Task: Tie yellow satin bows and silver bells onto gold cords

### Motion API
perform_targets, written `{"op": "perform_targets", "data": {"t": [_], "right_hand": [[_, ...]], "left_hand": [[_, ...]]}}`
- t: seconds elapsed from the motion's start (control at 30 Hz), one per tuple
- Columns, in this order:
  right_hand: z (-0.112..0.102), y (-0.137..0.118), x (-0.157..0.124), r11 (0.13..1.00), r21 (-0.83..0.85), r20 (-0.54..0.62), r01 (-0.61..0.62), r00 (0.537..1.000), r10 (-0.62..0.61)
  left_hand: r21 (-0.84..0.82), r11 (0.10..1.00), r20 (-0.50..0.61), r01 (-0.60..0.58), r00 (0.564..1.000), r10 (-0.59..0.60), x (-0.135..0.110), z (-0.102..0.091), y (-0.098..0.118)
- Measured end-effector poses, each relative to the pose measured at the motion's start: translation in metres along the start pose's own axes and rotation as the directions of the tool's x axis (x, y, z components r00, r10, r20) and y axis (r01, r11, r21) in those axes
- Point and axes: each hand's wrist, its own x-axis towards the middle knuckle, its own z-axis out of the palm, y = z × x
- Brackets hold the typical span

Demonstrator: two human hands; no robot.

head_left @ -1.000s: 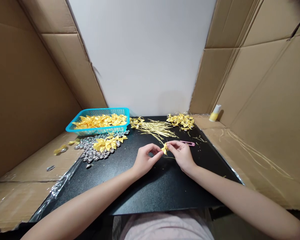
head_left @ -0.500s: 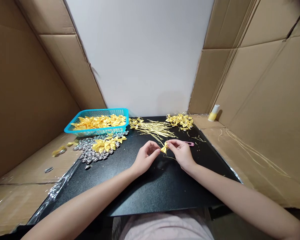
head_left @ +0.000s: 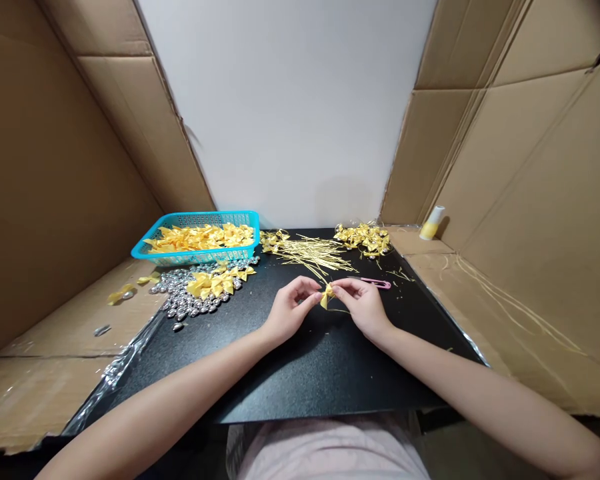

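Between my two hands, above the black table [head_left: 300, 373], is a small yellow ribbon bow [head_left: 325, 298]. My left hand [head_left: 296, 308] pinches its left side with thumb and forefinger. On the other side my right hand [head_left: 361, 305] grips the bow by its upper right. A thin yellow cord [head_left: 339, 310] trails from the bow beneath my right fingers. Just beyond my hands lies a loose pile of cut yellow cords [head_left: 313, 255]. Behind my right hand rests a pink scissor-like tool or clip [head_left: 380, 283], partly covered by the fingers.
A blue basket [head_left: 143, 257] of yellow bows stands at the back left. Silver beads [head_left: 180, 303] lie before it, with several bows [head_left: 213, 283] on top. Bows with cords [head_left: 364, 239] are heaped at the back right. A thread cone [head_left: 432, 223] stands by the cardboard wall [head_left: 540, 200].
The bow has turned slightly between my fingers, and my hands stay close together around it. The whole view has shifted a little.
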Motion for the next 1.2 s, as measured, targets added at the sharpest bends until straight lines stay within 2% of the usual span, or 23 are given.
{"op": "perform_targets", "data": {"t": [0.2,0.33,0.43,0.5,0.53,0.57,0.63,0.7,0.77,0.83,0.97,1.07,1.17,1.2], "right_hand": [[-0.002,-0.003,-0.004,0.989,-0.099,0.06,0.112,0.993,-0.106],[-0.001,-0.007,-0.008,0.971,-0.141,0.102,0.192,0.979,-0.179],[-0.001,-0.011,-0.011,0.951,-0.163,0.137,0.262,0.961,-0.242],[-0.002,-0.015,-0.012,0.899,-0.214,0.183,0.381,0.92,-0.346],[-0.004,-0.018,-0.013,0.854,-0.251,0.21,0.456,0.887,-0.412],[-0.006,-0.02,-0.013,0.797,-0.287,0.235,0.532,0.845,-0.48],[-0.012,-0.023,-0.013,0.66,-0.344,0.297,0.668,0.744,-0.598],[-0.019,-0.023,-0.012,0.509,-0.368,0.391,0.778,0.626,-0.674],[-0.025,-0.022,-0.01,0.394,-0.368,0.497,0.842,0.536,-0.682],[-0.029,-0.02,-0.007,0.358,-0.363,0.575,0.86,0.509,-0.64],[-0.031,-0.016,-0.003,0.403,-0.339,0.654,0.85,0.52,-0.549],[-0.03,-0.016,-0.002,0.39,-0.315,0.7,0.865,0.49,-0.52],[-0.028,-0.018,-0.002,0.351,-0.293,0.722,0.889,0.446,-0.529],[-0.026,-0.018,-0.003,0.363,-0.284,0.706,0.887,0.45,-0.547]], "left_hand": [[0.038,0.999,0.009,0.003,1.0,-0.003,-0.001,-0.001,0.006],[0.146,0.989,0.069,-0.009,0.998,-0.001,-0.001,-0.003,0.011],[0.244,0.964,0.047,-0.105,0.994,0.097,-0.002,-0.006,0.015],[0.271,0.942,-0.004,-0.195,0.979,0.204,-0.003,-0.008,0.017],[0.255,0.945,-0.051,-0.204,0.973,0.224,-0.004,-0.008,0.018],[0.195,0.968,-0.096,-0.16,0.979,0.182,-0.004,-0.008,0.019],[-0.009,0.999,-0.088,0.053,0.995,-0.054,-0.005,-0.007,0.021],[-0.174,0.942,0.071,0.288,0.957,-0.28,-0.006,-0.006,0.021],[-0.226,0.89,0.205,0.395,0.913,-0.353,-0.006,-0.006,0.02],[-0.253,0.875,0.233,0.412,0.904,-0.359,-0.005,-0.006,0.02],[-0.286,0.834,0.268,0.471,0.875,-0.403,-0.004,-0.008,0.017],[-0.299,0.809,0.275,0.505,0.858,-0.434,-0.003,-0.008,0.015],[-0.318,0.822,0.214,0.474,0.88,-0.424,0.0,-0.007,0.012],[-0.322,0.835,0.179,0.447,0.894,-0.41,0.0,-0.007,0.012]]}}
